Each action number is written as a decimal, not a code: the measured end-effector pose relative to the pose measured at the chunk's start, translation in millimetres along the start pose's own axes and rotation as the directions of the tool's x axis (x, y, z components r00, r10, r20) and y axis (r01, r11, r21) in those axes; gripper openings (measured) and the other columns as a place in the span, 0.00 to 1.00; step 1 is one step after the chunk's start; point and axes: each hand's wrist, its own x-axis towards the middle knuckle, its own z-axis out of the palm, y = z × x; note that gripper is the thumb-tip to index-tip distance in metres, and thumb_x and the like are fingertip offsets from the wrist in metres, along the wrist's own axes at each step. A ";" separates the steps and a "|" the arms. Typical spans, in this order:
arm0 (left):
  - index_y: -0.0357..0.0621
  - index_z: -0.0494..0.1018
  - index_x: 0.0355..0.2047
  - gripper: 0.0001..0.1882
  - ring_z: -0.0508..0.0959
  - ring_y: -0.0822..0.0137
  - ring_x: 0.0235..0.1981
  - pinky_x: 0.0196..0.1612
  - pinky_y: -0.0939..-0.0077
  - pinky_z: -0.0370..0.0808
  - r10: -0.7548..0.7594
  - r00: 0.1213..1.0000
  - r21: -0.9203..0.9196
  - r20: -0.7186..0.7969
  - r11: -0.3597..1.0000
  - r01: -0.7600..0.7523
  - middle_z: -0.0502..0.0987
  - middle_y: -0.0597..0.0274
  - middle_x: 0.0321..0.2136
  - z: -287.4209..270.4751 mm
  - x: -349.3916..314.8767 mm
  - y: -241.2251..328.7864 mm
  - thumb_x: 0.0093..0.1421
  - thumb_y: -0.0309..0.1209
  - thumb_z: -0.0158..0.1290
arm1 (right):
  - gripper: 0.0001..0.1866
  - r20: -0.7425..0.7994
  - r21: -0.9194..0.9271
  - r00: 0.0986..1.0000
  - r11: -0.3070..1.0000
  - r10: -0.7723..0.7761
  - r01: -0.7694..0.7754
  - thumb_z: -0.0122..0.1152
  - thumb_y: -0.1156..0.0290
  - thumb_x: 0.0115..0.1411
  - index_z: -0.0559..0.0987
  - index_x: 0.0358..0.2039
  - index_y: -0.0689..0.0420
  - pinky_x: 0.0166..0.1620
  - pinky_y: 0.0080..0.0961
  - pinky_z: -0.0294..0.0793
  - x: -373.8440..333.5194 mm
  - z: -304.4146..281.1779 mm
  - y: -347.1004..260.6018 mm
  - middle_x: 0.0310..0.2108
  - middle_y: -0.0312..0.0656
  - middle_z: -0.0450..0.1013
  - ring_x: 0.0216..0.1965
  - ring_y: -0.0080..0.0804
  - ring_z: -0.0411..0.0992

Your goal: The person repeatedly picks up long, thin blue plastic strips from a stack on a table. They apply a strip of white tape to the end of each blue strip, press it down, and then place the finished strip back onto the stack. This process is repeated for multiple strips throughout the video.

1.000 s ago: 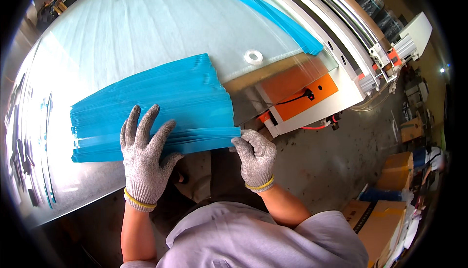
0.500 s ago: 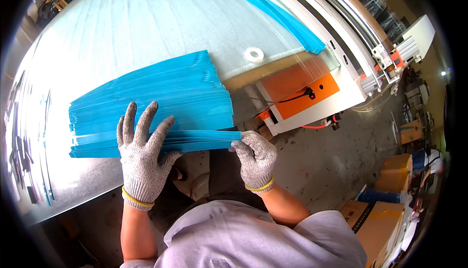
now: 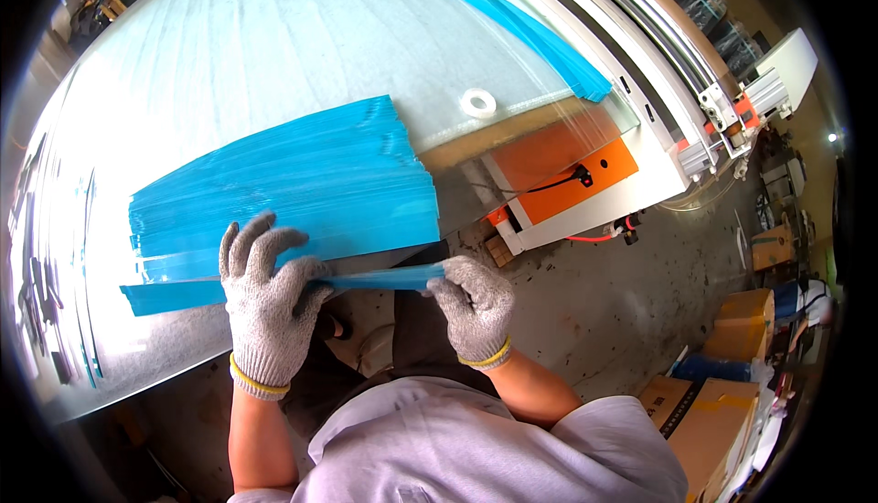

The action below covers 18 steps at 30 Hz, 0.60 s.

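Observation:
Both of my hands wear grey knitted gloves with yellow cuff edges. A narrow bundle of blue strips (image 3: 389, 278) runs across in front of me, slightly blurred. My right hand (image 3: 476, 304) pinches its right end beyond the table edge. Around its middle, thumb and index finger of my left hand (image 3: 273, 302) close on it, with the other fingers bent above. The bundle's left end shows past that hand, over the table's near edge. Just beyond lies a wide pile of blue strips (image 3: 293, 183), flat on the table; my left fingertips are close to its near side.
The glass-like sheet covers the table (image 3: 302, 37). A white ring (image 3: 477, 103) lies right of the pile, and more blue strips (image 3: 521, 27) lie farther back. At right are a white machine rail (image 3: 631, 91) with an orange panel (image 3: 585, 178) and cardboard boxes (image 3: 709, 421) on the floor.
The small bundle has come toward me, away from the wide pile, and a gap shows between them. My left fingers have curled from spread to bent; my right hand has dropped slightly.

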 end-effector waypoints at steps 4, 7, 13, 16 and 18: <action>0.50 0.80 0.31 0.10 0.79 0.56 0.46 0.64 0.44 0.66 0.074 0.996 -0.063 -0.052 0.995 -0.077 0.81 0.65 0.38 2.3 0.6 -2.7 0.47 0.28 0.66 | 0.16 -0.007 0.161 0.997 0.984 0.073 -0.071 0.53 0.68 0.73 0.80 0.33 0.67 0.33 0.25 0.77 2.5 -5.8 2.1 0.27 0.45 0.78 0.28 0.28 0.77; 0.49 0.79 0.31 0.10 0.79 0.56 0.45 0.62 0.46 0.68 0.059 0.998 -0.134 -0.037 0.989 -0.064 0.81 0.65 0.36 2.4 -1.6 -3.8 0.47 0.27 0.66 | 0.20 -0.058 0.251 0.942 0.918 0.331 -0.307 0.48 0.63 0.76 0.79 0.34 0.66 0.33 0.24 0.79 5.6 -4.5 7.8 0.26 0.45 0.78 0.27 0.27 0.77; 0.49 0.79 0.30 0.10 0.79 0.55 0.46 0.61 0.48 0.69 0.096 0.995 -0.187 0.032 0.978 -0.089 0.82 0.64 0.39 -1.7 -0.6 -7.2 0.47 0.27 0.66 | 0.08 0.047 0.262 0.896 0.860 0.441 -0.437 0.61 0.73 0.69 0.79 0.35 0.65 0.33 0.23 0.81 19.6 -5.0 11.7 0.27 0.41 0.77 0.28 0.24 0.78; 0.49 0.79 0.30 0.10 0.78 0.53 0.48 0.61 0.47 0.69 0.089 0.996 -0.153 -0.011 0.984 -0.090 0.81 0.63 0.44 0.4 -0.3 -3.3 0.46 0.27 0.66 | 0.03 -0.006 0.203 0.941 0.922 0.337 -0.329 0.65 0.82 0.63 0.79 0.36 0.66 0.35 0.22 0.81 17.3 -2.1 1.7 0.30 0.40 0.77 0.31 0.24 0.78; 0.48 0.78 0.31 0.11 0.78 0.52 0.49 0.61 0.47 0.68 0.065 0.996 -0.081 -0.053 0.994 -0.069 0.80 0.61 0.45 -0.8 1.4 2.9 0.46 0.27 0.66 | 0.06 -0.008 0.165 0.974 0.961 0.227 -0.223 0.65 0.87 0.61 0.79 0.38 0.67 0.38 0.22 0.81 11.8 -1.9 3.8 0.34 0.41 0.78 0.33 0.25 0.79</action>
